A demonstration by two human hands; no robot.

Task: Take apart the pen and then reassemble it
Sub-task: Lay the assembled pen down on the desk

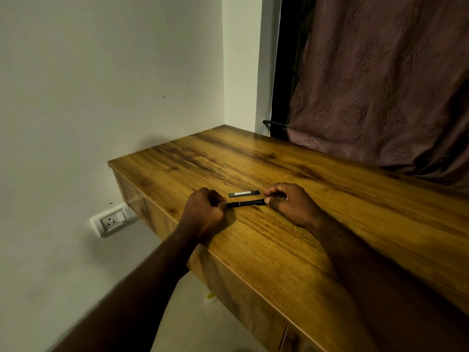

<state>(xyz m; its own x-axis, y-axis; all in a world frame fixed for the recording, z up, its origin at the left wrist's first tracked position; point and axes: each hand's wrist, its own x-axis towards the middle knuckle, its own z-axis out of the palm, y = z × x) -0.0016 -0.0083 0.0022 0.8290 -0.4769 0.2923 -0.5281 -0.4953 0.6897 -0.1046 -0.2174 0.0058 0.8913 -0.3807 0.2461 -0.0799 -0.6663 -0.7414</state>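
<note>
Head view, pen (245, 203) ends hidden by left hand (204, 212), right hand (288, 203)

Glossy black pen (245, 203), smooth wood-grain desk (279, 237), embossed cloth curtain (380, 85)

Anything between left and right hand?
Head view: the black pen spans the gap, left hand gripping one end, right hand pinching the other; a grey bar lies just behind.
</note>
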